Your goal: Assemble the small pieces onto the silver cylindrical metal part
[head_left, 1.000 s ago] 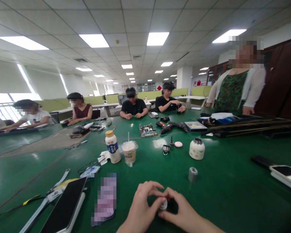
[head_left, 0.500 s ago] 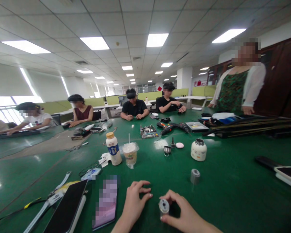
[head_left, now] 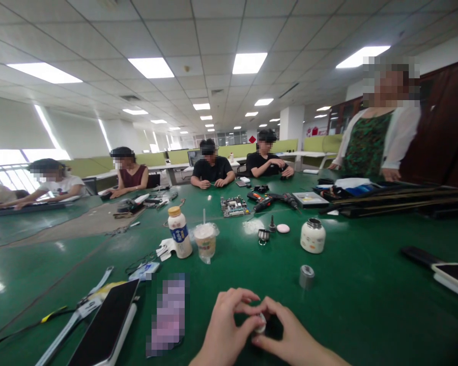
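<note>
A small silvery metal cylinder is at the front of the table, mostly hidden by my fingers. My right hand grips its right side between thumb and fingers. From the left, my left hand has its thumb and fingers closed on the cylinder's upper part. A second metal cylinder stands upright on the green table beyond my right hand. Behind that one is a cream flask body with its mouth uncovered.
A capped bottle and a drink cup stand ahead on the left. Closer lie a black-screened device and a pixelated phone. Farther back are a circuit board, power drills and a pink disc. Several people sit opposite.
My left hand has moved right and closed on the metal cylinder, which my right hand held before and still holds. Its top is now largely covered.
</note>
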Action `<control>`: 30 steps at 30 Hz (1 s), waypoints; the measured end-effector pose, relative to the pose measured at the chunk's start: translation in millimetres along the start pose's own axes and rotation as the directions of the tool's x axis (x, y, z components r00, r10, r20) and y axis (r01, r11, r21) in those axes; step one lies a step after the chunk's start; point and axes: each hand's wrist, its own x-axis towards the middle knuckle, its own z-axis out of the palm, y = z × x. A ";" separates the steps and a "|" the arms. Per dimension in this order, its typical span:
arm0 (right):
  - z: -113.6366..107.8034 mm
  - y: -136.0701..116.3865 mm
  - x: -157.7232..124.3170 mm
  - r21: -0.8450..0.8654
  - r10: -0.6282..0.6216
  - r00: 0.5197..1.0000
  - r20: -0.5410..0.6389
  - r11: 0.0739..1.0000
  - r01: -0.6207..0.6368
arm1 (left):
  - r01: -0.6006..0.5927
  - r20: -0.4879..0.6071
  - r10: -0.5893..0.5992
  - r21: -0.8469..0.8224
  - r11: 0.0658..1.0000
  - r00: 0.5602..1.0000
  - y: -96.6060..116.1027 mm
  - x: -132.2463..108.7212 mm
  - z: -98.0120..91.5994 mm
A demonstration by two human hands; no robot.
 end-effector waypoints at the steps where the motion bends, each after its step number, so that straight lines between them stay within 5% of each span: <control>1: 0.2 0.0 -0.3 -0.001 0.000 1.000 -0.001 1.000 0.000 | -0.008 0.013 0.008 -0.009 1.000 1.000 -0.8 0.3 -0.7; 7: 1.1 0.8 -0.7 0.049 -0.020 1.000 -0.021 0.999 0.021 | -0.120 0.164 0.137 -0.111 0.987 0.977 6.4 -0.7 -12.7; 15: -1.5 -6.2 0.2 0.043 -0.022 1.000 -0.011 0.999 0.023 | -0.095 0.125 0.087 0.052 0.994 0.988 6.5 0.2 -13.9; 23: 0.4 -1.8 0.0 0.041 -0.031 0.999 -0.008 0.999 0.031 | -0.105 0.165 0.116 -0.071 0.992 0.979 6.9 -2.9 -12.4; 30: -0.4 -5.6 0.1 0.024 -0.006 1.000 -0.008 1.000 0.006 | -0.082 0.049 0.082 -0.009 0.997 0.995 0.0 -0.1 -6.4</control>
